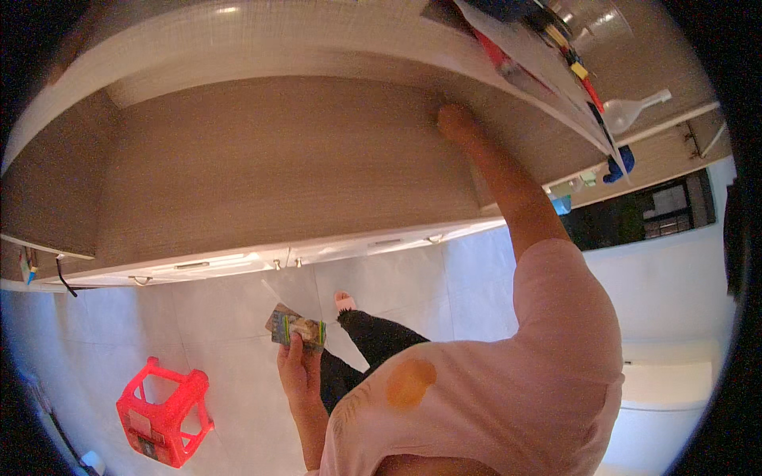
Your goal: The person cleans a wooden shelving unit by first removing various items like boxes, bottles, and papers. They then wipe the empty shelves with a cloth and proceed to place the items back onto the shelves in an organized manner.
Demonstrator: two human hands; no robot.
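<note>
My left hand (294, 366) is closed round a small flat printed packet (305, 332) with green edges, thumb on top. A brown piece sticks out behind the packet, and something clear like plastic film shows above it. My right arm reaches up into a wide wood-grain shelf compartment (278, 159). There my right hand (458, 123) is at the far right corner of the board, its fingers curled in. They are dim and blurred, and whatever they may hold is hidden.
White cabinet doors with handles (298, 262) run below the shelf. On the grey tiled floor at left stands a red plastic stool (163, 412). Beyond the right-hand partition lie a clear plastic spoon-like item (631, 111) and a blue object (619, 164).
</note>
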